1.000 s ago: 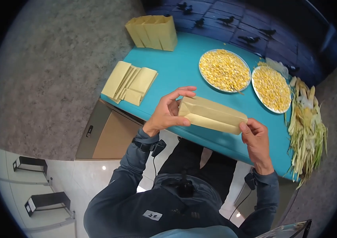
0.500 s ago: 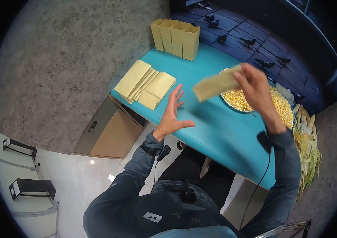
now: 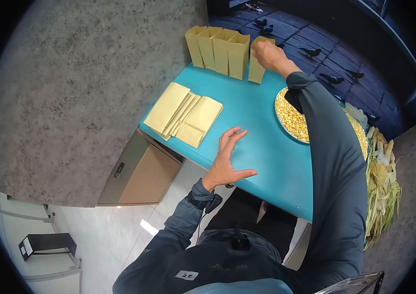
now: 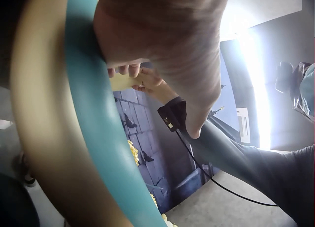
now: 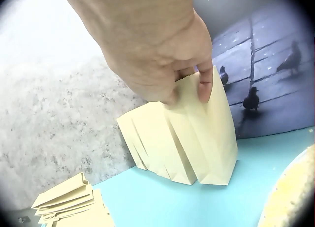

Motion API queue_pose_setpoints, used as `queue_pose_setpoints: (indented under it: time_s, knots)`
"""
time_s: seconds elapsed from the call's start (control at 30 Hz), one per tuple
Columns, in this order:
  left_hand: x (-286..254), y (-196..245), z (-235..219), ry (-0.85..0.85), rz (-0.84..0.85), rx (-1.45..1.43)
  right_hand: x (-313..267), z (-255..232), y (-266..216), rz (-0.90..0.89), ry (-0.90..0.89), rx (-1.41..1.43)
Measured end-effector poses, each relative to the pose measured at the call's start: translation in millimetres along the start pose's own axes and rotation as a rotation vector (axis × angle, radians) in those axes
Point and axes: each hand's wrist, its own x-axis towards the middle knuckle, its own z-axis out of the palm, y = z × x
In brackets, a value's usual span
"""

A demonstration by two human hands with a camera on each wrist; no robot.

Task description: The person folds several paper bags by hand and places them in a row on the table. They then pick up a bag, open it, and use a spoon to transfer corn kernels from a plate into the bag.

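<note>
My right hand [image 3: 272, 56] pinches the top edge of an upright brown paper bag [image 3: 256, 72] at the back of the turquoise table. In the right wrist view, thumb and fingers grip the rim of this bag [image 5: 214, 143], and its base is down at the tabletop. Just left of it stands a row of several opened paper bags [image 3: 221, 53]. Over the table's front edge my left hand [image 3: 225, 164] holds nothing, its fingers and thumb spread apart. Folded flat paper bags [image 3: 199, 120] lie in an overlapping pile to its left.
A white-rimmed plate [image 3: 277, 116] of corn kernels sits to the right, partly hidden by my right sleeve [image 3: 337, 161]. Another heap of kernels shows behind that arm. Dry corn husks [image 3: 381, 191] hang over the right edge. A backdrop with pigeons [image 3: 310, 53] stands behind the table [image 3: 261, 142].
Both hands first held the bag in front of me. My left hand let go, and my right hand carried the bag away to the back, beside the row, turning it upright.
</note>
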Motion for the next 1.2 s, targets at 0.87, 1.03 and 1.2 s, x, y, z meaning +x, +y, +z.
queue_pose_setpoints:
  time_s: [0.87, 1.03, 1.2]
  knots:
    - [-1, -1, 0, -0.015, -0.011, -0.105, 23, 4, -22, 0.026, -0.023, -0.026]
    - [0, 2, -1, -0.013, 0.006, -0.117, 19, -10, -28, 0.036, 0.033, -0.050]
    - [1, 3, -3, -0.039, 0.022, -0.160, 9, -18, -28, 0.045, 0.121, -0.047]
